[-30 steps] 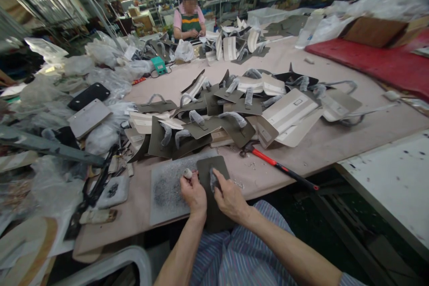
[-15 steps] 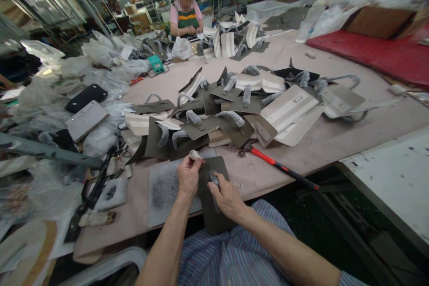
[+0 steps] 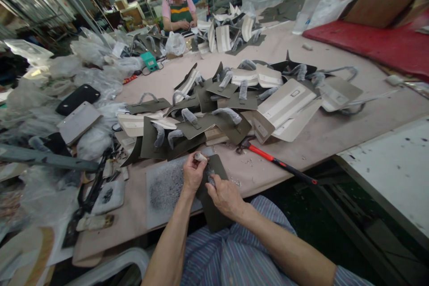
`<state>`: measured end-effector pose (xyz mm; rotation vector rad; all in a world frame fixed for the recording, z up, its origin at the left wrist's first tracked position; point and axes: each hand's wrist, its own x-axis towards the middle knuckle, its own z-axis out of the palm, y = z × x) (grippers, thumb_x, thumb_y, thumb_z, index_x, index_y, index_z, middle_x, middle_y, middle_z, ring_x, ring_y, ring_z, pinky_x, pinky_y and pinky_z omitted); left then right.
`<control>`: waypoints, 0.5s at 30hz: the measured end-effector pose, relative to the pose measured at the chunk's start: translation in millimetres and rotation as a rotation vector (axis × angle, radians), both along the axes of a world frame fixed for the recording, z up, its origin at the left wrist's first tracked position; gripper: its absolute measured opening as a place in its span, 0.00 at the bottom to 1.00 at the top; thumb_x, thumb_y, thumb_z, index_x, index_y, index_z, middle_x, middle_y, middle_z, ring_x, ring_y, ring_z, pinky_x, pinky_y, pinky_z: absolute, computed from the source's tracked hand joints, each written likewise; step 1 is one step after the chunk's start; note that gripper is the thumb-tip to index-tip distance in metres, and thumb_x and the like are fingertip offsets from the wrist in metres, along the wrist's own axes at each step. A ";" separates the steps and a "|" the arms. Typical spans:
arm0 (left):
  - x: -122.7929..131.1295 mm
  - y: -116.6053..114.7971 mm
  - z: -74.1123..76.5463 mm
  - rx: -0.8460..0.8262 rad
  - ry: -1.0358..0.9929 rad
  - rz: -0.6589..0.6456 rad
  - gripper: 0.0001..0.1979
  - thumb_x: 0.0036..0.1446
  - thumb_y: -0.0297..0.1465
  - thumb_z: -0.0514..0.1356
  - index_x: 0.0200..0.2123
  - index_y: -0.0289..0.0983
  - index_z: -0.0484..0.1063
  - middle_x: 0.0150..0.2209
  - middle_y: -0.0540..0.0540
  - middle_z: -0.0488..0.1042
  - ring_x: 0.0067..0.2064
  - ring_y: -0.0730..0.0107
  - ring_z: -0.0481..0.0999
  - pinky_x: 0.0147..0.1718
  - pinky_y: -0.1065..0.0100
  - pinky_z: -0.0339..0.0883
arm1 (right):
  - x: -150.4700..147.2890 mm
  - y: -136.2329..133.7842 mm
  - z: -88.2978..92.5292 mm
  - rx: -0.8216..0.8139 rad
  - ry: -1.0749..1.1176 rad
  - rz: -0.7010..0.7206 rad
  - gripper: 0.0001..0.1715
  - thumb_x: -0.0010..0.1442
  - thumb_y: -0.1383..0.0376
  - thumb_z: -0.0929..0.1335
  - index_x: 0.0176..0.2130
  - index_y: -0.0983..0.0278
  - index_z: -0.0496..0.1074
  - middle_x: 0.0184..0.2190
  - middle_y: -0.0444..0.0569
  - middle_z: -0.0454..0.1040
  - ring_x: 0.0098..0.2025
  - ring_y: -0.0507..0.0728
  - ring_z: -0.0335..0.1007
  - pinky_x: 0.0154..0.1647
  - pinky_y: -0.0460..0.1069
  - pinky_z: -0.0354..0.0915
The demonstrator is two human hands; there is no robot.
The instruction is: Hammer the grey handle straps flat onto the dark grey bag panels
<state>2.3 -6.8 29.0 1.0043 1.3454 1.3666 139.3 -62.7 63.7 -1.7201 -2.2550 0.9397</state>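
Note:
My left hand (image 3: 192, 175) is closed around a small tool with a white, tape-wrapped grip (image 3: 200, 157); its working end is hidden. The hand is just above the far end of a dark olive bag panel (image 3: 216, 216), which spans the table edge and my lap. On that panel is a plastic-wrapped carry handle (image 3: 211, 176), and my right hand (image 3: 228, 196) grips it with thumb and fingers. Beneath my left forearm lies a grey, speckled work board (image 3: 164, 192).
Many similar panels with wrapped handles (image 3: 231, 116) are heaped beyond my hands. A red-and-black hammer (image 3: 279, 163) rests on the right near the table edge. Plastic bags (image 3: 94, 53) crowd the left side. Across the table sits a co-worker (image 3: 179, 11).
My left hand has shifted slightly right, and its tool grip tilts more toward the panel's handle. The right hand keeps hold of the handle. My view has turned a little.

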 end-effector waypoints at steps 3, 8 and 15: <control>-2.0 -3.6 -2.5 -0.007 0.011 0.021 0.20 0.52 0.37 0.67 0.46 0.36 0.69 0.39 0.44 0.80 0.40 0.63 0.82 0.45 0.62 0.74 | -2.4 -1.8 -2.0 0.012 -0.028 -0.010 0.24 0.70 0.57 0.60 0.57 0.69 0.66 0.38 0.60 0.80 0.41 0.64 0.79 0.42 0.52 0.66; -5.0 -11.0 -7.8 -0.011 0.033 0.055 0.21 0.53 0.37 0.67 0.48 0.37 0.70 0.38 0.45 0.80 0.39 0.64 0.82 0.43 0.63 0.74 | -2.6 -2.7 -5.9 0.010 -0.021 -0.014 0.25 0.70 0.56 0.60 0.58 0.68 0.66 0.39 0.59 0.80 0.43 0.63 0.78 0.43 0.52 0.65; -5.0 -14.1 -13.4 0.003 0.081 0.063 0.20 0.54 0.37 0.65 0.48 0.37 0.70 0.37 0.46 0.81 0.38 0.65 0.82 0.45 0.63 0.74 | -1.5 -4.6 -6.1 0.021 -0.029 0.003 0.27 0.70 0.55 0.59 0.60 0.68 0.65 0.42 0.60 0.80 0.44 0.65 0.77 0.44 0.53 0.65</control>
